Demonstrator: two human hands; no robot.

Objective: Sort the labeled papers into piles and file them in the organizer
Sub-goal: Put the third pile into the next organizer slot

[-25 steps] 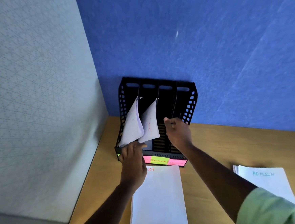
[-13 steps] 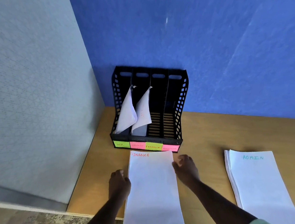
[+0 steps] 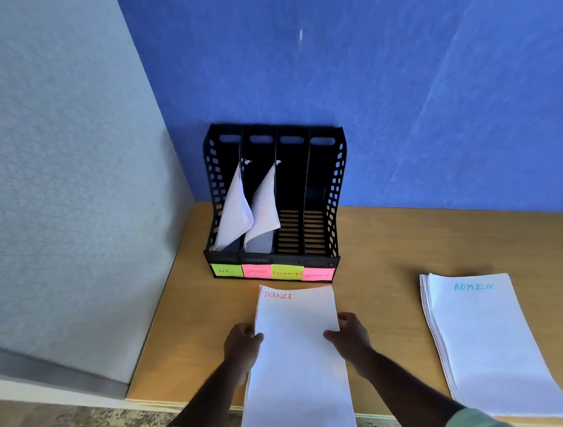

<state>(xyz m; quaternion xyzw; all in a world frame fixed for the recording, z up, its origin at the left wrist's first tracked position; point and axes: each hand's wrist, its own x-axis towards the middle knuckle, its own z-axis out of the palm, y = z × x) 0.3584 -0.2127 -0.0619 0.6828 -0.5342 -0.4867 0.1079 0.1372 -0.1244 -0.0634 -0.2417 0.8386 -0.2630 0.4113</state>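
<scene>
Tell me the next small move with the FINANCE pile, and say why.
Probably lift the FINANCE pile toward the third slot. The left hand and right hand grip its edges, and that slot, above the FINANCE label, holds no paper.

One black organizer point(image 3: 333, 189) stands on the tabletop point(image 3: 410, 237), and it has four slots. Two of those slots hold papers: one bundle in the first slot point(image 3: 234, 213) and one in the second slot point(image 3: 263, 211); the other two slots show bare slatted floors. Four sticky labels run along the organizer's front: two green, reading HR point(image 3: 225, 271) and FINANCE point(image 3: 286, 273), and two pink, the second-slot label point(image 3: 256, 272) and ADMIN point(image 3: 317, 274). Two stacks of paper are in front of the organizer: one headed FINANCE point(image 3: 300, 380) and one headed ADMIN point(image 3: 486, 349). Two hands show, the left hand point(image 3: 241, 346) and the right hand point(image 3: 349, 337), one at each side edge of the FINANCE stack.
</scene>
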